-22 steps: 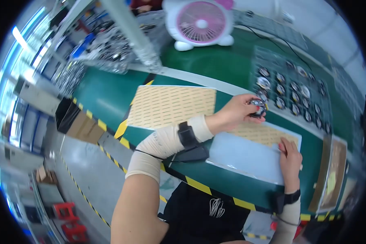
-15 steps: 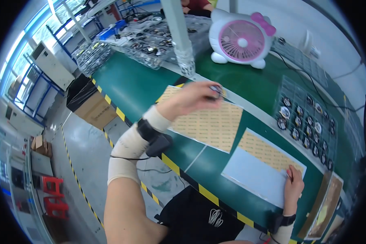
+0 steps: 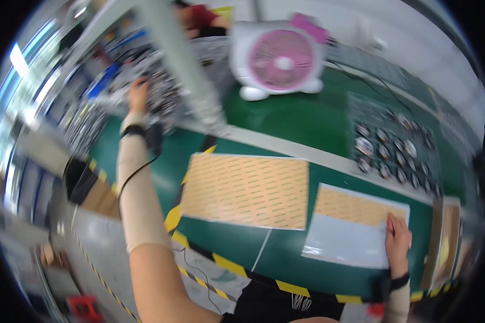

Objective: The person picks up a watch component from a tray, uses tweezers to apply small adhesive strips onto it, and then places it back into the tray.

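My left hand (image 3: 138, 98) is stretched far out to the left, over the clear trays (image 3: 164, 102) of small round parts. Its fingers look drawn together with a dark spot at the tips, too blurred to name. At the right, my right hand (image 3: 397, 239) rests on the edge of a white backing sheet (image 3: 342, 245). The thumb and fingers are pinched; whatever is between them is too small to make out. Tan adhesive pieces with green marks (image 3: 342, 207) cover that sheet's upper part. A fuller tan sheet (image 3: 248, 191) lies left of it.
A white and pink fan (image 3: 281, 59) stands at the back, near a post (image 3: 191, 81). Clear trays with round parts (image 3: 390, 151) lie back right. A cardboard box (image 3: 442, 242) sits at the right edge. Another person (image 3: 202, 19) is beyond the post.
My left hand has swung from above the fuller tan sheet, where it held a small round part, out to the far-left trays. My right hand stays on the white sheet. The view has turned.
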Demonstrator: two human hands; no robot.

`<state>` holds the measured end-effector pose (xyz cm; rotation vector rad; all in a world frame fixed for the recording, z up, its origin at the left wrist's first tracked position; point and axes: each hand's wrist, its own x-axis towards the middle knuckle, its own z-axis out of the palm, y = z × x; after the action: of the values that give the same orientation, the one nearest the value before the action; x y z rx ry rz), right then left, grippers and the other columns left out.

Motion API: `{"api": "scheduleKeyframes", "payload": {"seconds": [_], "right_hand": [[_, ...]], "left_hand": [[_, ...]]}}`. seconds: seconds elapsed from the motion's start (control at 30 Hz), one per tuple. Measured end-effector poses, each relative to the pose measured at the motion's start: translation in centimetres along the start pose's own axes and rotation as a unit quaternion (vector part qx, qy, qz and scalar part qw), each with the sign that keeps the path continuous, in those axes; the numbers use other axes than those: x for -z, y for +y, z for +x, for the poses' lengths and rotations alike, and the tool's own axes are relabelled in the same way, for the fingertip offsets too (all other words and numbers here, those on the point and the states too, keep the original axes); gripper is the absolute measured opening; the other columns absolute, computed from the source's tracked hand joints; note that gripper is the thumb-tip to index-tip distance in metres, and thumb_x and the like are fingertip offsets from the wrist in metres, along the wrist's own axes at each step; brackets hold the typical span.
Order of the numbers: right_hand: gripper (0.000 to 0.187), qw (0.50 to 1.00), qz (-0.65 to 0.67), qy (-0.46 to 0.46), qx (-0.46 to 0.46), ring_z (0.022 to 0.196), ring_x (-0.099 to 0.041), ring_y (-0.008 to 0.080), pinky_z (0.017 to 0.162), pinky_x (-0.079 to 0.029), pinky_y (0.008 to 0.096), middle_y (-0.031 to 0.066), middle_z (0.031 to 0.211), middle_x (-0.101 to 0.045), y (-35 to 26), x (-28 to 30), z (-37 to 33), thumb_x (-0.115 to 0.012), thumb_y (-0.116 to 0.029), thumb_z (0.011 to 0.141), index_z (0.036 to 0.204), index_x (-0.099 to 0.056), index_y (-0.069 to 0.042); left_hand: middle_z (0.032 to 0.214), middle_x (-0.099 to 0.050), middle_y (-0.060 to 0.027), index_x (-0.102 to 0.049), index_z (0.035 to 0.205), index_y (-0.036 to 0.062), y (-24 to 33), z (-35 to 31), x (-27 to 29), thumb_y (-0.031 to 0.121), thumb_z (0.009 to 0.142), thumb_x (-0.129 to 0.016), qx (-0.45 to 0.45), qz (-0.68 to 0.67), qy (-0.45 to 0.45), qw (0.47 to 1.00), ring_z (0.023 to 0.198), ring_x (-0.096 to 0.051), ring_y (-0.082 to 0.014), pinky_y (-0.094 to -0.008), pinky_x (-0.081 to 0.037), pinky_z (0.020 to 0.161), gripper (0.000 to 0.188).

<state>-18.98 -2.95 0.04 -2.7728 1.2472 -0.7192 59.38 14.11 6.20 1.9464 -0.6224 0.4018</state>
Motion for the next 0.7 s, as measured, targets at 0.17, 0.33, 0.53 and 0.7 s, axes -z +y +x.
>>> {"api": "scheduleKeyframes", "payload": {"seconds": [0.17, 0.33, 0.53, 0.7], "right_hand": [[0.023, 0.999, 0.024, -0.025, 0.006, 0.059, -0.056, 0.0278, 0.049, -0.043, 0.0375, 0.0092, 0.07, -0.054, -0.1, -0.2, 2.1, -0.058, -0.006, 0.076, 0.098, -0.061, -0.011], [0.024, 0.994, -0.091, -0.025, 0.061, 0.059, -0.057, 0.0262, 0.049, -0.045, 0.0365, 0.0081, 0.07, -0.055, 1.7, 2.5, 3.9, -0.059, -0.004, 0.074, 0.097, -0.061, -0.01], [0.018, 0.981, -0.184, 0.044, -0.052, 0.078, -0.059, 0.0327, 0.065, -0.047, 0.0415, 0.014, 0.086, -0.062, 14.5, 2.7, 16.4, -0.055, -0.013, 0.079, 0.096, -0.063, -0.011], [0.019, 0.961, -0.193, 0.004, -0.197, 0.08, -0.06, 0.0354, 0.071, -0.049, 0.0429, 0.0199, 0.088, -0.062, 28.6, -0.7, 23.1, -0.054, -0.018, 0.079, 0.09, -0.06, -0.004]], "left_hand": [[0.092, -0.065, -0.0144, -0.063, 0.102, 0.0075, -7.3, 6.0, 3.4, 0.029, 0.078, -0.058, -0.129, 0.242, -0.081, 0.958, 0.088, -0.062, -0.0276, -0.0356, -0.047, 0.077, 0.032], [0.103, -0.06, -0.0169, -0.063, 0.1, 0.0086, -4.7, 3.5, -2.4, 0.03, 0.083, -0.054, -0.107, 0.365, -0.127, 0.916, 0.094, -0.058, -0.0315, -0.0376, -0.046, 0.077, 0.029], [0.116, -0.056, -0.0162, -0.051, 0.119, -0.0005, -2.8, 5.0, 7.8, 0.025, 0.089, -0.046, -0.206, 0.16, 0.114, 0.959, 0.103, -0.055, -0.0265, -0.0327, -0.041, 0.088, 0.04], [0.12, -0.054, -0.014, -0.048, 0.122, 0.0008, 9.3, -7.8, 7.5, 0.022, 0.091, -0.042, -0.239, 0.008, 0.145, 0.96, 0.105, -0.053, -0.0242, -0.0325, -0.041, 0.089, 0.039]]}}
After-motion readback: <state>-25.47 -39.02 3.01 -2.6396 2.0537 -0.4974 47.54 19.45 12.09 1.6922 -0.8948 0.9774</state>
